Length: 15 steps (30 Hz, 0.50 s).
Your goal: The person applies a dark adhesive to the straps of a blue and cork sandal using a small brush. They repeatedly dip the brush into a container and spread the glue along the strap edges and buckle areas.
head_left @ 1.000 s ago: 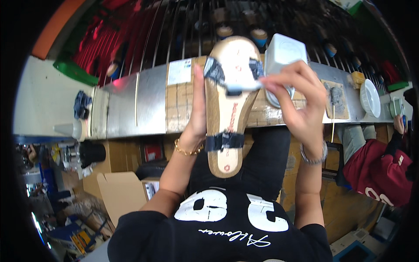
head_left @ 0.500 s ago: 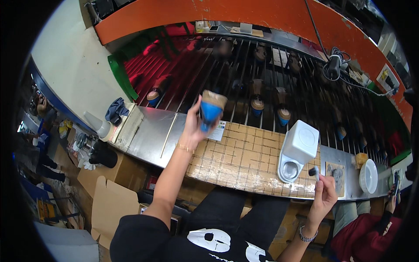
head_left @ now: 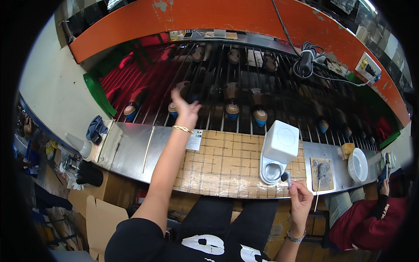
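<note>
My left hand [head_left: 185,110] is stretched out over the dark rod conveyor [head_left: 279,100], fingers on a tan sandal with a blue strap [head_left: 183,91] that lies on the rods. Several more sandals, such as the sandal on the rods just right of it [head_left: 231,107], stand heel-first in rows there. Close to my body, my right hand [head_left: 300,200] grips a small brush [head_left: 286,177] whose black tip is at the bowl of a white glue pot [head_left: 279,150]. The pot stands on the grid-marked work board [head_left: 222,163].
A white bowl [head_left: 358,165] and a stained pad [head_left: 323,172] sit on the steel bench [head_left: 131,150] to the right. A squeeze bottle [head_left: 78,144] and blue cloth [head_left: 96,127] lie at the left. A co-worker's red sleeve [head_left: 371,218] is at lower right, a cardboard box [head_left: 102,214] below.
My left hand has carried the sandal from in front of me out onto the conveyor rods. My right hand has moved left with the brush to the glue pot.
</note>
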{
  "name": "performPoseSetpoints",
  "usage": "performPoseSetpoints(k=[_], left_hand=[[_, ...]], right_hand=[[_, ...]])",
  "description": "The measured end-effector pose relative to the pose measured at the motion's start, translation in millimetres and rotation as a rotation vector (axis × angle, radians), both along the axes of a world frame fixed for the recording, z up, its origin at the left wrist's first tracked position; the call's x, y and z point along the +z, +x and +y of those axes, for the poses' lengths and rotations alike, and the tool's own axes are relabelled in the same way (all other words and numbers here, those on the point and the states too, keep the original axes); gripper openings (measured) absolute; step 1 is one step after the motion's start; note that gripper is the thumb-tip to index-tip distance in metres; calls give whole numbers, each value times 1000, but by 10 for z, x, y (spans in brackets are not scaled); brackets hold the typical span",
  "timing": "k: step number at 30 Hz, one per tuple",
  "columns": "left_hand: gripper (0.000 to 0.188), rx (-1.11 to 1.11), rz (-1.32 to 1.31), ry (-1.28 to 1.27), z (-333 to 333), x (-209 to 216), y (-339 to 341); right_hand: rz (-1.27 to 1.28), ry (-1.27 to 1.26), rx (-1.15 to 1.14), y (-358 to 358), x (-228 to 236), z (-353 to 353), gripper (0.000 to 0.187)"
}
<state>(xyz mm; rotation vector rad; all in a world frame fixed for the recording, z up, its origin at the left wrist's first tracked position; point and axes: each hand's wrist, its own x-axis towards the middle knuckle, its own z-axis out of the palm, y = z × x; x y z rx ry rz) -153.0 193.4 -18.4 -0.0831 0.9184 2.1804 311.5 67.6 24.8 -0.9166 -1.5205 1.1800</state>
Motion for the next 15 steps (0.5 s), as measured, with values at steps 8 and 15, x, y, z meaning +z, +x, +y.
performPoseSetpoints(k=[8,15], left_hand=[[104,-243,1854,-1132,709,-443,804],[61,-349,1679,-586,649,-291,9]], right_hand=[[8,-21,217,-570,-40,-83,23],[-163,99,9,-64,36,-69,23]])
